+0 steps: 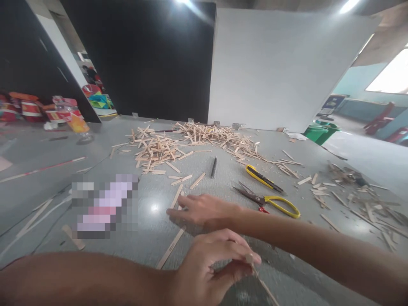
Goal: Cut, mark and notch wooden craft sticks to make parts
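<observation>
My left hand (219,263) is low in the middle, fingertips pinched on a thin wooden craft stick (266,289) that slants down to the bottom edge. A rounded stick end shows at the fingertips; whether it is a second stick I cannot tell. Beyond it, my right hand (200,209) reaches left over the table with its fingers stretched out. Its fingertips are at a flat craft stick (175,196); whether they touch it is unclear. Nearer to me lies another craft stick (172,246), marked with small print. Scissors (280,204) with yellow handles lie right of my right hand.
A large pile of craft sticks (159,148) spreads along the back. A dark pencil-like rod (213,167) and a yellow cutter knife (263,177) lie before it. A blurred-out object (106,204) is at left, near a bottle (76,121). Broken sticks (369,208) litter the right.
</observation>
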`<act>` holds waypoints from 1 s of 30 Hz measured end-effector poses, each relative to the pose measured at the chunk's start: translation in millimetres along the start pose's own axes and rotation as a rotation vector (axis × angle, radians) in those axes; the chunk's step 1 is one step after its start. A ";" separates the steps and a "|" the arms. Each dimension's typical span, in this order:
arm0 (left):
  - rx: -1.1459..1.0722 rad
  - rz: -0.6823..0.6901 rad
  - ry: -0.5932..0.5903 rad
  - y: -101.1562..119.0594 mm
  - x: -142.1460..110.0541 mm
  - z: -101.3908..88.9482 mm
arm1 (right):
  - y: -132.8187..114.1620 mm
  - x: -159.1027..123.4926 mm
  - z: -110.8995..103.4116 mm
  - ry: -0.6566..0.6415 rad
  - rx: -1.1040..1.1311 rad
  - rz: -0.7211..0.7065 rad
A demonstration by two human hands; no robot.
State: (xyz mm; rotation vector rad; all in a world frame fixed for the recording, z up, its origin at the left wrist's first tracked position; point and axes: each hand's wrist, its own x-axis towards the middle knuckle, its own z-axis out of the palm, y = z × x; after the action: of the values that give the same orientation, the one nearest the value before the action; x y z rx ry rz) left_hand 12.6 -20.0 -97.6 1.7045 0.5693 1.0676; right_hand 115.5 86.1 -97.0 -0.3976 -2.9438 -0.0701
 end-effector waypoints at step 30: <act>-0.014 -0.232 0.066 -54.0 28.8 -25.1 | -22.3 -116.1 -33.8 0.664 0.165 0.710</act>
State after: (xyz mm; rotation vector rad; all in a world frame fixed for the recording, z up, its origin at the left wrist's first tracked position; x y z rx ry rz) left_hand 11.3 35.7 -133.2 1.5529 0.7801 0.9612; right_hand 225.3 32.1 -84.4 -1.1084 -2.0135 0.1112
